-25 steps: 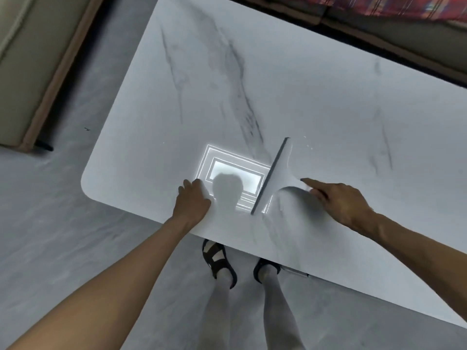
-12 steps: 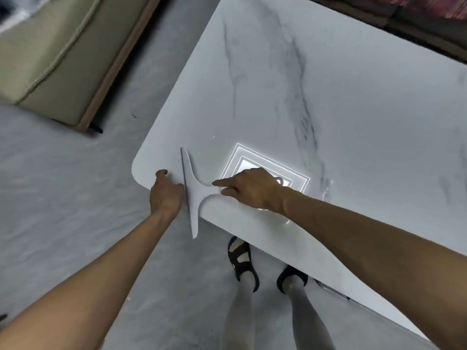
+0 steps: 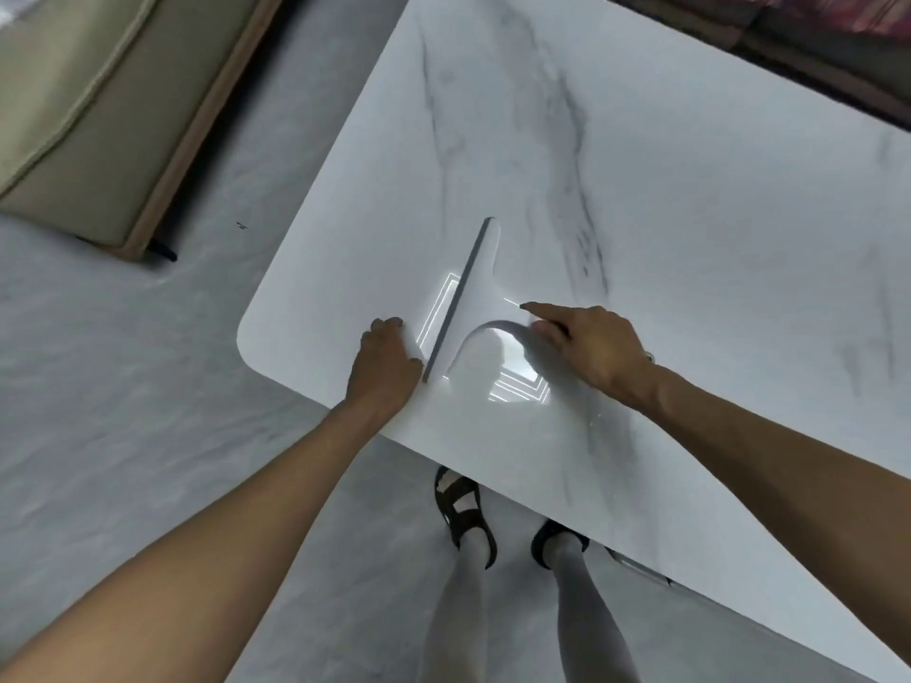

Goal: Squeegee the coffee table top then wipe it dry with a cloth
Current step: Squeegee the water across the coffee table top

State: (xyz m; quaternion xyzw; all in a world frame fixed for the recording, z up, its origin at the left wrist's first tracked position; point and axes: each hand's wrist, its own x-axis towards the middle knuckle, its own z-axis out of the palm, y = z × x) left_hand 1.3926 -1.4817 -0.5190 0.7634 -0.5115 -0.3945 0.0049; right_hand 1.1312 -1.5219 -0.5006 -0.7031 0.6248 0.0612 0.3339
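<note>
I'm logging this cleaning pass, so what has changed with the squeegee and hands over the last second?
The squeegee swept left to the table corner, then came back right, away from it. The right hand gripped its handle throughout; the left hand stayed resting on the table near the blade.

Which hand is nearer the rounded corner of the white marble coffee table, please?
Left. The left hand rests beside the corner; the right hand, farther along, grips the white squeegee by its handle.

The right hand (image 3: pixel 591 352) grips the squeegee (image 3: pixel 480 298), its blade on the coffee table (image 3: pixel 690 214) near the front left corner. The left hand (image 3: pixel 384 367) rests at the front edge, just beside the blade.
</note>
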